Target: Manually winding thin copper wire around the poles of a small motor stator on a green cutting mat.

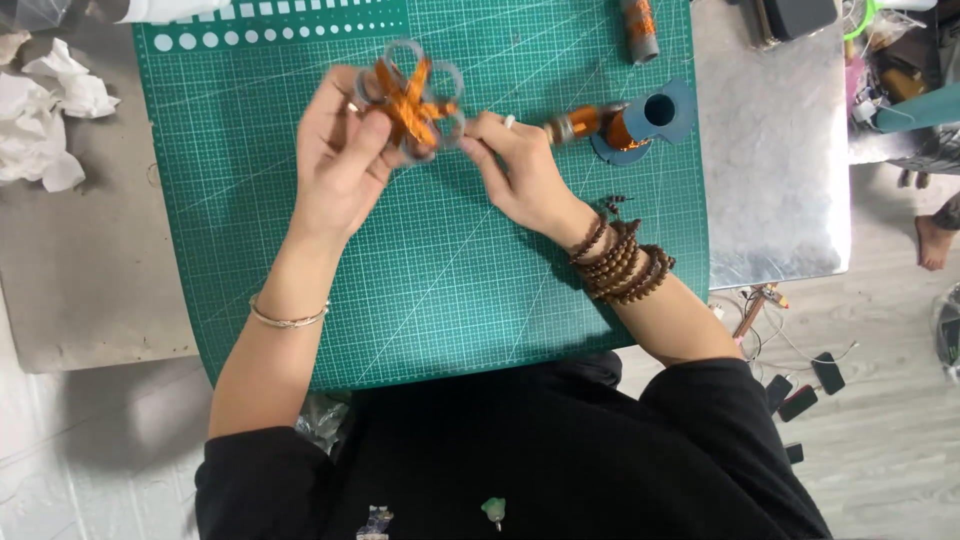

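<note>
My left hand (pixel 345 160) holds up a flower-shaped piece (pixel 410 100) made of grey loops with orange wire wound across its middle, above the green cutting mat (pixel 440 270). My right hand (pixel 515 175) pinches the piece's lower right edge with thumb and fingers. A thin metal bangle sits on my left wrist, and several brown bead strands wrap my right wrist.
A blue spool of copper wire (pixel 635 122) lies on the mat just right of my right hand. A grey and orange tube (pixel 640 28) sits at the mat's top edge. Crumpled white paper (pixel 45 110) lies at the left. A silver sheet (pixel 775 150) covers the table's right side.
</note>
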